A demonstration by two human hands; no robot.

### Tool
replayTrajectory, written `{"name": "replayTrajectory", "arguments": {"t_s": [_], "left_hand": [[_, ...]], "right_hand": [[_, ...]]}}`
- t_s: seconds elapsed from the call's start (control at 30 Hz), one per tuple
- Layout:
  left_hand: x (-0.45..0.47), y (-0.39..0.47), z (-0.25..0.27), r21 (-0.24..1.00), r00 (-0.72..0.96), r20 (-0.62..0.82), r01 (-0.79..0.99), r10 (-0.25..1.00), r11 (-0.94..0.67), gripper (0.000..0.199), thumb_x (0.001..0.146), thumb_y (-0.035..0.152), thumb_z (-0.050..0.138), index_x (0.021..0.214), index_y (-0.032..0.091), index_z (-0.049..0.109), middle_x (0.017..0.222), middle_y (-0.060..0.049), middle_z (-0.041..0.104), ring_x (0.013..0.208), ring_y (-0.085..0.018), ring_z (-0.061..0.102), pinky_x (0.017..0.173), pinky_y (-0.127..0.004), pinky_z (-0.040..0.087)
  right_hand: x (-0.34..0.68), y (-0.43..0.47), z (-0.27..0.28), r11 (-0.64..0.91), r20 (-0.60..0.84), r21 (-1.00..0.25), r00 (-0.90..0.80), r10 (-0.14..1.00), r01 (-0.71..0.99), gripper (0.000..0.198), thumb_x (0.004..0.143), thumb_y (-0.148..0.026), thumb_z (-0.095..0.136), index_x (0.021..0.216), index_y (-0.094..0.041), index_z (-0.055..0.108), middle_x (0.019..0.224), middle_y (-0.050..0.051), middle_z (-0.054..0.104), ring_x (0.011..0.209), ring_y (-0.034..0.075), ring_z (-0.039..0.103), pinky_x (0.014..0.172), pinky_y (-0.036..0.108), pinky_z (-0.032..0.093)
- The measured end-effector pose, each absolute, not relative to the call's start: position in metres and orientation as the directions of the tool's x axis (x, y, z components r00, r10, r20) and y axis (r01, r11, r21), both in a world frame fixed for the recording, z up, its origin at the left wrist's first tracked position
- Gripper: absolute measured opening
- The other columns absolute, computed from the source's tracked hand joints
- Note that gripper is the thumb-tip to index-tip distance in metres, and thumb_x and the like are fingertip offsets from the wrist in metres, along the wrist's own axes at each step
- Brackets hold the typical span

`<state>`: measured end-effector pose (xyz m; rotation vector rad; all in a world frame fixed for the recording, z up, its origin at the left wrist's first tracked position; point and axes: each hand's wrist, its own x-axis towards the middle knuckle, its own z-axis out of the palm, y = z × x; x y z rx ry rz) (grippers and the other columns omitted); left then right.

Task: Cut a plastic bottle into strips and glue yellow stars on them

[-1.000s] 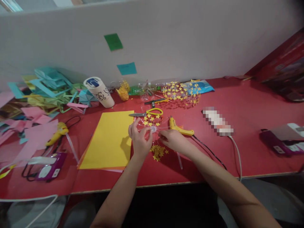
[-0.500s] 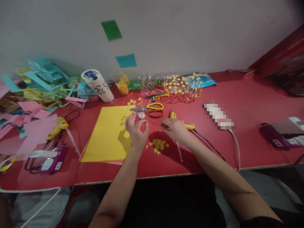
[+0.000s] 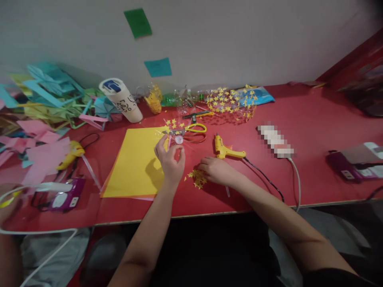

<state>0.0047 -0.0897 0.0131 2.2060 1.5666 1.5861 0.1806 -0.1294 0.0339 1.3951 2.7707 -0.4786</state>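
Observation:
My left hand is closed on a clear cut plastic bottle piece with thin spread strips and a round white end. Small yellow stars show at the far tips of the strips. My right hand reaches down with its fingers bent together at the pile of yellow stars; whatever its fingertips grip is hidden. Scissors with yellow and red handles lie just beyond the bottle piece. Right of them rests a yellow glue gun, its clear stick partly covered by my right hand.
Yellow paper sheets lie to the left. Behind stand a white cup and a star-covered plastic piece. Folded coloured paper, another glue gun and a purple power strip are at the left. A person's hand shows at the left edge.
My right hand has moved down and left onto the star pile, uncovering the glue gun. My left hand still holds the bottle piece. Another person's hand has come in at the left edge.

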Motion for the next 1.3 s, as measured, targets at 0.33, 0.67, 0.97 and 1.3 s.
{"name": "replayTrajectory", "arguments": {"t_s": [0.33, 0.67, 0.97, 1.3], "left_hand": [[0.003, -0.096, 0.028, 0.418, 0.076, 0.788, 0.664, 0.611, -0.62, 0.008, 0.082, 0.015, 0.059, 0.086, 0.021, 0.064, 0.129, -0.008, 0.048, 0.122, -0.025, 0.046, 0.102, -0.046, 0.038], [0.008, -0.097, 0.033, 0.423, 0.167, 0.757, 0.611, 0.631, -0.669, 0.01, 0.081, 0.015, 0.059, 0.087, 0.023, 0.062, 0.124, -0.007, 0.05, 0.115, -0.024, 0.049, 0.097, -0.045, 0.044], [0.015, -0.083, 0.037, 0.392, 0.344, 0.767, 0.417, 0.541, -0.82, 0.01, 0.085, 0.011, 0.053, 0.088, 0.018, 0.06, 0.086, -0.005, 0.059, 0.081, -0.015, 0.059, 0.072, -0.029, 0.052], [0.007, -0.091, 0.029, 0.51, 0.324, 0.702, 0.392, 0.634, -0.765, 0.009, 0.087, 0.013, 0.052, 0.087, 0.019, 0.059, 0.082, -0.004, 0.064, 0.072, -0.013, 0.06, 0.062, -0.025, 0.048]], "right_hand": [[0.183, -0.124, 0.025, 0.487, -0.057, -0.403, -0.552, 0.832, 0.775, 0.011, 0.089, -0.015, 0.056, 0.092, -0.012, 0.066, 0.09, 0.01, 0.065, 0.082, 0.018, 0.057, 0.071, 0.027, 0.039], [0.192, -0.126, 0.028, 0.526, -0.072, -0.414, -0.603, 0.794, 0.743, 0.006, 0.083, -0.016, 0.064, 0.087, -0.012, 0.067, 0.088, 0.008, 0.063, 0.081, 0.019, 0.055, 0.076, 0.031, 0.04], [0.194, -0.119, 0.019, 0.421, -0.054, -0.61, -0.565, 0.823, 0.672, 0.016, 0.089, -0.015, 0.054, 0.086, -0.016, 0.069, 0.089, 0.007, 0.066, 0.083, 0.017, 0.059, 0.076, 0.027, 0.043], [0.194, -0.117, 0.014, 0.243, -0.02, -0.795, -0.424, 0.906, 0.556, 0.011, 0.084, -0.014, 0.057, 0.083, -0.017, 0.067, 0.082, 0.004, 0.069, 0.075, 0.014, 0.063, 0.072, 0.026, 0.047]]}}
